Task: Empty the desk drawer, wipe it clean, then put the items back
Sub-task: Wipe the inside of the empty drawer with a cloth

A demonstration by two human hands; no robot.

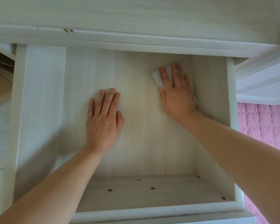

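Pale wood of the bench [136,16] fills the top of the frame, and a pink quilted cover [263,123] shows at the right edge. Below it the drawer [231,110] is pulled out. The left hand [103,120] lies flat on the drawer bottom in the middle, fingers straight and close together. The right hand [176,92], upper right, presses with straight fingers on a white wipe [158,78], probably a folded cloth, near the right wall.

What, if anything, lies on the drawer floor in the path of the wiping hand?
Nothing visible does. The right hand presses a white wipe flat near the drawer's right wall; the only other thing on the floor is the left hand, resting flat apart from it.
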